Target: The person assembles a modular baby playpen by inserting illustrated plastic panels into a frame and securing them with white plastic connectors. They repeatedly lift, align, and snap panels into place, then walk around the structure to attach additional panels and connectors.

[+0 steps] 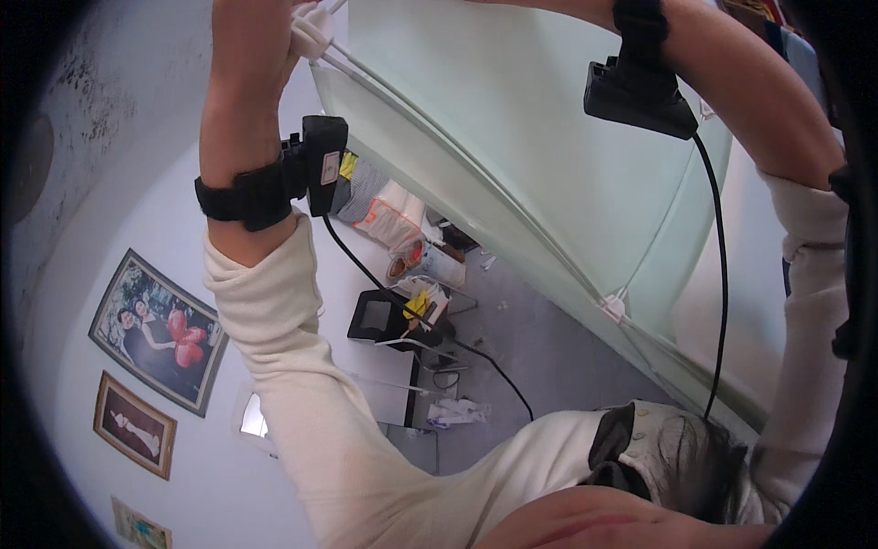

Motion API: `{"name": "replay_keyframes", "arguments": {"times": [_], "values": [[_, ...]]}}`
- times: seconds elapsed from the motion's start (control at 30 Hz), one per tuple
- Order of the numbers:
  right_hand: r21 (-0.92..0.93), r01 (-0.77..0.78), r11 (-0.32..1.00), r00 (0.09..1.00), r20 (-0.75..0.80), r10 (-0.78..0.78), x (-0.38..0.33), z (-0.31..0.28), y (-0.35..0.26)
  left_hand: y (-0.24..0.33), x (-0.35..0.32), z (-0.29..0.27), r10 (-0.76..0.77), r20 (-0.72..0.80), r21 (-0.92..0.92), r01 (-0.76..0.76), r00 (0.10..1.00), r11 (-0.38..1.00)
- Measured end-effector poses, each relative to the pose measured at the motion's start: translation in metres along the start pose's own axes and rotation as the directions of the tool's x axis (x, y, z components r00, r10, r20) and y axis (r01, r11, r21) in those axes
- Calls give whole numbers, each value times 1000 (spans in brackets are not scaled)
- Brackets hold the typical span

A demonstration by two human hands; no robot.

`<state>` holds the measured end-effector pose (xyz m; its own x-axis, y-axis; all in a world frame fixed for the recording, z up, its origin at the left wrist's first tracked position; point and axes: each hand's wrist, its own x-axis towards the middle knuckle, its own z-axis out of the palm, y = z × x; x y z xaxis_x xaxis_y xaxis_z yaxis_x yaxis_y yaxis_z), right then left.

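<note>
Both my arms, in cream sleeves, are raised overhead. My left hand is at the top left, its fingers closed around a white plastic clip at the upper corner of a large pale green sheet. Thin white cords run along the sheet's edge down to a second white clip. A black strap and small black device sit on my left wrist. My right wrist carries a similar black device, and that forearm reaches over the sheet. The right hand itself is cut off by the top edge.
Two framed pictures hang on the white wall at the left. Behind the sheet are a black chair, a white table, a striped bundle and scattered items on the grey floor. Black cables trail from both wrist devices.
</note>
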<state>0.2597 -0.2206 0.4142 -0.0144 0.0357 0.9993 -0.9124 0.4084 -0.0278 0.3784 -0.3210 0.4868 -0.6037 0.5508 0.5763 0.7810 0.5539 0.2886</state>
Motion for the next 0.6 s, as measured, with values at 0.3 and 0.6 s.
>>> {"name": "replay_keyframes", "arguments": {"times": [0.3,0.6], "values": [[50,-67,997,995,73,63,2,-2,0,5,-19,26,102,-132,193,-75,986,978],[463,-206,862,927,375,20,66,-59,-65,-62,-58,-27,243,-418,-11,-272,876,962]]}}
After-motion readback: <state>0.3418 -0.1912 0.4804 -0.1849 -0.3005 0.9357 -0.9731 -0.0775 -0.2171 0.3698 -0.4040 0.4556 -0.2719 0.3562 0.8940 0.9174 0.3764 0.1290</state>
